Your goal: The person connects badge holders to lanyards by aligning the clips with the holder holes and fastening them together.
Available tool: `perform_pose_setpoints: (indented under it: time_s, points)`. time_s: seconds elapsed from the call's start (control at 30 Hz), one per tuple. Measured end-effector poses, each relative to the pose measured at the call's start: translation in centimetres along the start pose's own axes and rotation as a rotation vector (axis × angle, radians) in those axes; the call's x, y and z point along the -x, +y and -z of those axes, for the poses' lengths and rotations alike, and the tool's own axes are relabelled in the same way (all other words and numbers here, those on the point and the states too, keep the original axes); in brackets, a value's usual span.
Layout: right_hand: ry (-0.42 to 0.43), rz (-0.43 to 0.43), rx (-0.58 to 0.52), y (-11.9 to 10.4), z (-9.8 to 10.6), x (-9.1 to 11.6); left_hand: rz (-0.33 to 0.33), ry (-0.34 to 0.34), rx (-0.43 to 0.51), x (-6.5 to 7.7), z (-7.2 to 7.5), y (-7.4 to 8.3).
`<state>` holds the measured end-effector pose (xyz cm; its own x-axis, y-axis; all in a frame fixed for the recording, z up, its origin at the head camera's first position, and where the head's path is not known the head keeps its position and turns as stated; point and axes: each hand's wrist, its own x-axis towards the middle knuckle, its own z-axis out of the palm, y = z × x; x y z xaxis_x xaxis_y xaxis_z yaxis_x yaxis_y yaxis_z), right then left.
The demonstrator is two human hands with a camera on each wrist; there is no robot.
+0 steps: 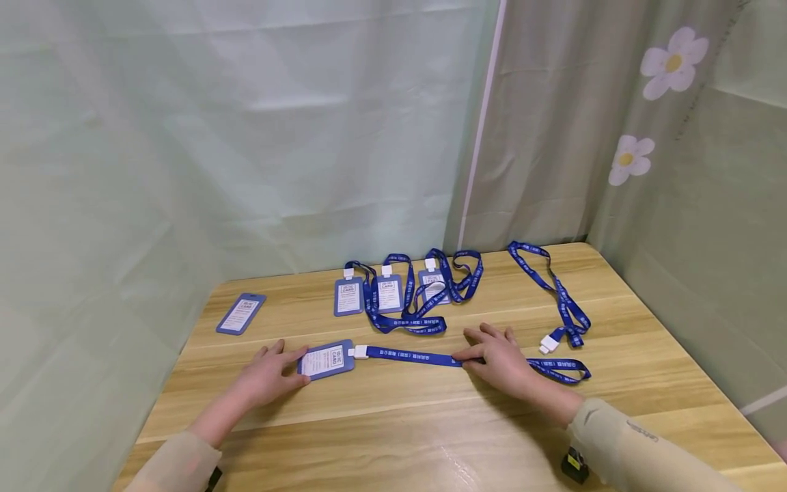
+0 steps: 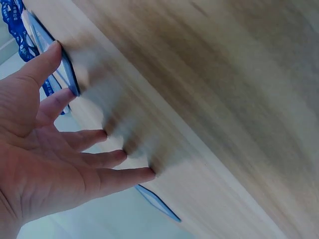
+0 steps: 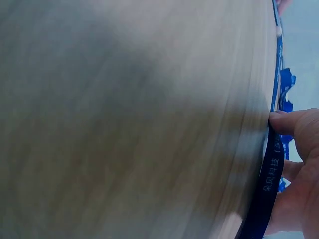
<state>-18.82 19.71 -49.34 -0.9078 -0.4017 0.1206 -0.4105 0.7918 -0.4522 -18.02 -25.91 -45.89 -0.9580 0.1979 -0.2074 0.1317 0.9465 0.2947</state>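
Observation:
My left hand (image 1: 270,372) is at the left end of a blue badge holder (image 1: 326,359) with a white card inside. Thumb and index finger pinch its opposite edges; the other fingers spread over the table in the left wrist view. A white clip (image 1: 361,352) joins the holder to a blue printed lanyard (image 1: 406,356), which runs straight to the right. My right hand (image 1: 498,359) lies over this lanyard, its thumb touching the strap and its other fingers extended past it. The lanyard's folded end comes out right of that hand.
Behind, several badge holders stand in a row, among them a left one (image 1: 348,297), with lanyards overlapping them. A loose badge holder (image 1: 241,314) lies far left, and a separate lanyard (image 1: 556,290) with a white clip at right. A curtain (image 1: 277,137) hangs along the wooden table's (image 1: 393,437) back edge.

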Motion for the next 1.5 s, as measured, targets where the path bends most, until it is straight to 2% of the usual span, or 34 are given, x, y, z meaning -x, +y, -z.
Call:
perform_pose_setpoints:
  time_s: [0.17, 0.33, 0.47, 0.67, 0.87, 1.07, 1.33, 1.5]
  points:
    - [0.044, 0.118, 0.099, -1.2, -0.7, -0.1, 0.019, 0.028, -0.032, 0.3, 0.1, 0.1]
    - [0.056, 0.185, 0.112, -2.5, -1.5, -0.5, 0.038, 0.076, -0.046, 0.6, -0.2, 0.4]
    - [0.052, 0.174, 0.073, -2.5, -1.6, -0.6, 0.045, 0.124, -0.041, 0.8, -0.5, 0.2]
    - [0.068, 0.120, 0.077, -0.9, -0.9, 0.2, 0.038, 0.170, -0.038, 1.1, -0.4, -0.5]
    - [0.132, 0.086, 0.104, 0.4, -0.5, 0.9, 0.036, 0.196, -0.061, 1.5, -0.3, -1.0]
    - [0.226, 0.071, 0.121, 1.1, -0.6, 1.1, 0.066, 0.196, -0.070, 1.7, -0.4, -1.2]
    - [0.271, 0.087, 0.137, 1.7, -0.5, 1.0, 0.100, 0.200, -0.042, 1.8, -0.4, -1.5]
    - [0.195, 0.172, 0.093, 0.5, -0.4, 0.8, 0.144, 0.180, -0.045, 2.0, -0.3, -1.5]
